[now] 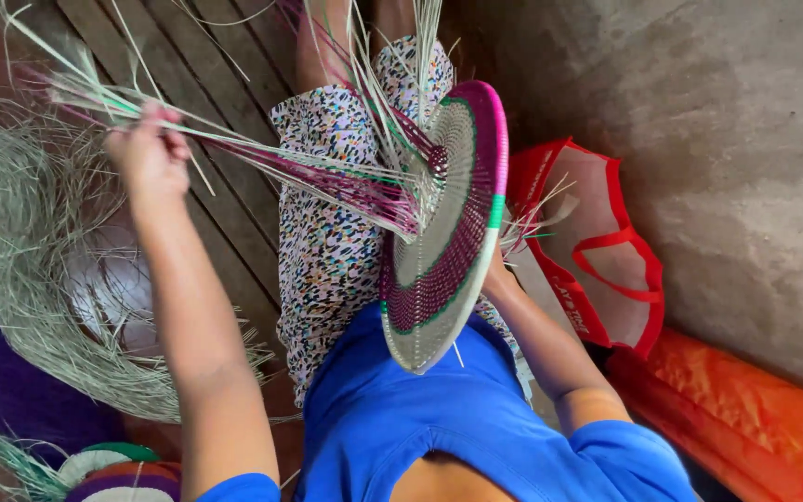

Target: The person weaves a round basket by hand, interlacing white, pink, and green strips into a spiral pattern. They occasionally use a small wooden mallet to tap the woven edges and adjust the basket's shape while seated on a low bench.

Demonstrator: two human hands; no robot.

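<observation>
In the upper left of the frame the left hand is raised with its fingers pinched together on a bundle of long pale-green and magenta strands, which run tight and slanting down toward the centre of the frame, where they join a round woven disc. The disc stands nearly on edge over the person's lap, just right of the frame's middle, banded in cream, green and dark magenta with a bright pink rim along its upper edge; loose strand ends fan up from it toward the top of the frame. The right hand is almost wholly hidden behind the disc at its right edge, with only the wrist and forearm showing below, so I cannot tell how its grip is set, though it seems to support the disc from behind. A patterned skirt covers the legs under the strands, and a blue shirt fills the lower centre. A heap of pale dried grass fibre curls over the wooden plank floor at the left. At the right, beside a rough concrete wall, lie a red mesh bag and an orange sack
</observation>
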